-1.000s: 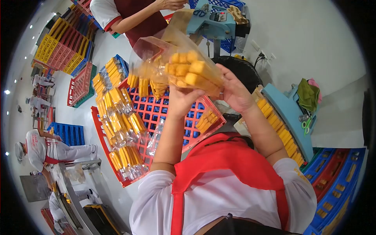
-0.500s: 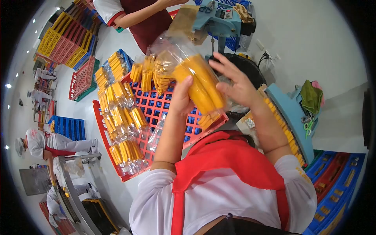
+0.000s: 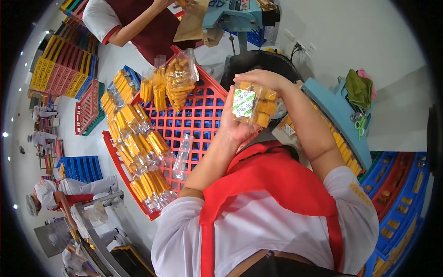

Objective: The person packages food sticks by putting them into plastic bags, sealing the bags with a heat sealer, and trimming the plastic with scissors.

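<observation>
Between my two hands is a clear plastic pack [image 3: 266, 107] of thick yellow-orange sticks, its end towards me, with a white and green label on it. My left hand [image 3: 233, 124] grips it from the left and below, fingers partly hidden behind it. Curved over the top and far side is my right hand [image 3: 265, 79]. Beyond the pack, a bag of loose yellow pieces [image 3: 179, 76] lies on the red crate [image 3: 199, 121]. Rows of bagged yellow sticks [image 3: 134, 143] run along the crate's left side, near a flat clear plastic bag [image 3: 183, 157].
A co-worker [image 3: 134, 30] stands across by a blue sealing machine [image 3: 235, 18]. Behind my hands is a black bin [image 3: 249, 62]. To my right stands another blue machine [image 3: 339, 115] with green scissors [image 3: 359, 125] and a green cloth [image 3: 358, 87]. Stacked crates [image 3: 392, 203] sit lower right.
The pack has turned from lying lengthwise to end-on, so its label shows. My right hand has closed from spread fingers onto it. The view has shifted slightly right.
</observation>
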The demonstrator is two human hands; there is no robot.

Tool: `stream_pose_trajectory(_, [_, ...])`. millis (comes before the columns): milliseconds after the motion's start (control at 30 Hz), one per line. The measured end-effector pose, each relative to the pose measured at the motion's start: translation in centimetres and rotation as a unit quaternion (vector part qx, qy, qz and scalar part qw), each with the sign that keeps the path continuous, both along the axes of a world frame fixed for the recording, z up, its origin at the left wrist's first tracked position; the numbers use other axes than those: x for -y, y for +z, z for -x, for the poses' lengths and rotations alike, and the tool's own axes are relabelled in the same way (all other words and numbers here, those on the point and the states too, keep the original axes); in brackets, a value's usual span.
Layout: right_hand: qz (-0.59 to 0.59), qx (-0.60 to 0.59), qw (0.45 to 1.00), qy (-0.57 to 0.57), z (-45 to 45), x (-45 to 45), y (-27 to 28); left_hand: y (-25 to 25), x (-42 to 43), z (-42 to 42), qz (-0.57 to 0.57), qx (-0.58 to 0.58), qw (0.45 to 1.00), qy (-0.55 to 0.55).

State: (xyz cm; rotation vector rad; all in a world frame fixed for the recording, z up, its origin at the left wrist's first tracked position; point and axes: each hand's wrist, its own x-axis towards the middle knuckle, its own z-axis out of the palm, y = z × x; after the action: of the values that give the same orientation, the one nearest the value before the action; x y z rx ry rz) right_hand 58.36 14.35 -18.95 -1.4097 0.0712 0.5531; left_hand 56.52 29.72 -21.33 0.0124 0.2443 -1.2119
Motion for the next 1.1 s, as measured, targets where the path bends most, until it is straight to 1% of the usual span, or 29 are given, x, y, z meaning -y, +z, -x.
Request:
stream_pose_trajectory(233, [-0.003,-0.007,1.000,-0.016,0.0,-0.2,-0.5,0.2,0.0,0.1,-0.006,-0.019,1.000,-0.005])
stream_pose_trajectory(333, [-0.022,-0.009,1.000,-0.020,-0.1,-0.4,-0.2,0.1,-0.2,-0.1,-0.018,-0.031,0.999,-0.003])
stream_pose_trajectory(433, [-0.011,0.003,1.000,-0.011,0.1,-0.8,0.5,-0.5,-0.3,-0.3,-0.023,-0.008,1.000,-0.013])
stream_pose_trajectory(500, [0.014,0.028,0.999,-0.023,-0.1,-0.8,0.1,-0.6,-0.2,-0.4,0.011,0.026,1.000,0.001])
stream_pose_trajectory(533, [0.014,0.028,0.999,-0.023,-0.1,-0.9,0.2,-0.8,-0.2,-0.5,0.010,0.026,1.000,0.001])
stream_pose_trajectory(600, [0.076,0.057,0.995,-0.038,0.0,-1.0,0.5,-1.4,-0.1,-0.7,-0.048,0.059,0.997,0.031])
stream_pose_trajectory(633, [0.076,0.056,0.995,-0.038,0.0,-1.1,0.5,-1.7,-0.1,-0.9,-0.049,0.058,0.997,0.030])
stream_pose_trajectory(700, [0.114,0.086,0.989,-0.039,0.0,-1.0,0.5,-1.8,-0.2,-1.2,0.008,0.092,0.996,-0.004])
stream_pose_trajectory(733, [0.113,0.085,0.989,-0.040,0.1,-0.9,0.8,-1.7,-0.1,-1.1,0.006,0.091,0.996,-0.005])
stream_pose_trajectory(767, [0.181,0.153,0.966,-0.105,0.2,-0.7,1.3,-0.7,0.1,-0.8,-0.013,0.104,0.994,0.025])
stream_pose_trajectory(800, [0.247,0.218,0.929,-0.167,0.3,-0.4,1.4,0.1,0.2,-0.5,-0.032,0.117,0.991,0.054])
stream_pose_trajectory(833, [0.210,0.241,0.923,-0.217,-0.5,1.0,0.9,0.4,-0.1,-0.6,-0.032,0.116,0.991,0.055])
stream_pose_trajectory(900, [0.158,0.176,0.947,-0.217,0.1,3.1,2.8,1.1,-1.1,-0.9,0.109,0.135,0.982,-0.069])
stream_pose_trajectory(933, [0.158,0.177,0.947,-0.216,0.5,3.9,2.7,1.5,-1.0,-0.8,0.065,0.139,0.987,-0.046])
stream_pose_trajectory(967, [0.138,0.168,0.965,-0.150,1.0,4.7,2.5,1.7,-1.0,-0.8,0.066,0.140,0.987,-0.045])
stream_pose_trajectory(1000, [0.117,0.157,0.977,-0.084,1.3,5.3,2.3,1.8,-1.1,-0.9,0.122,0.129,0.982,-0.071])
stream_pose_trajectory(1033, [0.119,0.159,0.976,-0.085,1.6,5.7,1.9,1.9,-1.1,-1.0,0.178,0.118,0.972,-0.099])
stream_pose_trajectory(1067, [0.067,0.176,0.971,-0.148,2.0,6.0,1.3,2.0,-0.9,-1.0,0.180,0.118,0.971,-0.102])
stream_pose_trajectory(1100, [0.014,0.191,0.958,-0.211,2.5,6.5,1.0,2.0,-0.7,-0.8,0.071,0.161,0.984,-0.028])
